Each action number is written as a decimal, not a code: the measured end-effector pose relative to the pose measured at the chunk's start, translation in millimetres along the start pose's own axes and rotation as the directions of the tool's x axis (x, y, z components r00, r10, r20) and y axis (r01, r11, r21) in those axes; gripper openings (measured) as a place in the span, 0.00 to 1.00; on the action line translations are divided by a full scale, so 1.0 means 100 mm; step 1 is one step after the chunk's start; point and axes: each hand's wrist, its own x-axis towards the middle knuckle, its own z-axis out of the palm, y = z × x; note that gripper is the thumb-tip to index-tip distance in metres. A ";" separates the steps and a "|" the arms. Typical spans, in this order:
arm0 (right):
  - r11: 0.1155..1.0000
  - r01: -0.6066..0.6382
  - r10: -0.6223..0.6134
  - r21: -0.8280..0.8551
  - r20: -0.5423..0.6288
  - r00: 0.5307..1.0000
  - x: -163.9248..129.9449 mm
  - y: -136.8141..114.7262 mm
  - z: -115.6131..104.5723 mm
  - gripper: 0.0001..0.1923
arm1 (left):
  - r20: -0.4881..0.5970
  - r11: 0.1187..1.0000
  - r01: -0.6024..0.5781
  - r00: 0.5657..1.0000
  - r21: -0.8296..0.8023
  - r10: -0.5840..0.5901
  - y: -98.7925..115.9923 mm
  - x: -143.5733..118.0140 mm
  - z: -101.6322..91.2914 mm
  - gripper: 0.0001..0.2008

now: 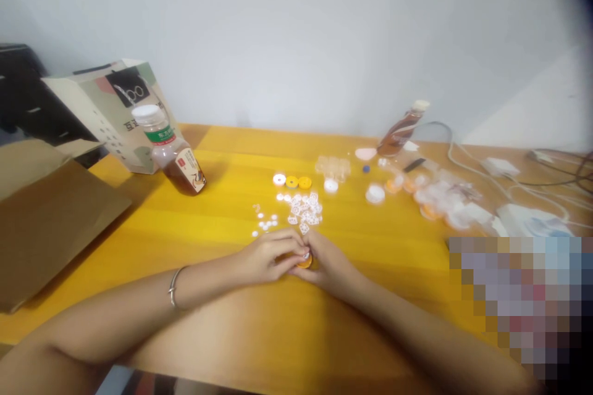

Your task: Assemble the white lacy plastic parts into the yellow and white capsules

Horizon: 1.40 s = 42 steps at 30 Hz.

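My left hand (pixel 266 256) and my right hand (pixel 333 268) meet above the table. Between their fingertips is a small round orange piece (pixel 304 262) with something white on top; fingers cover much of it. Just beyond the hands lies a pile of small white cut-out plastic parts (pixel 306 210). Left of that pile, several tiny white discs (pixel 269 222) are scattered. Behind it sit a white ring-like disc (pixel 279 179) and two yellow discs (pixel 304 183) in a row, with another white disc (pixel 330 186) to their right.
A tea bottle (pixel 178 163) and a paper bag (pixel 111 117) stand at the left, behind an open cardboard box (pixel 60 216). A second bottle (pixel 401 133) leans at the back. Bagged parts (pixel 445 197), cables (pixel 491 173) and a white box (pixel 532 222) fill the right side.
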 end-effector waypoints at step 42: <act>0.557 -0.191 0.303 0.808 0.017 0.953 0.05 0.00 -0.12 0.22 | -0.296 0.874 0.377 0.911 0.307 -0.289 -1.25 1.74 -0.02 0.15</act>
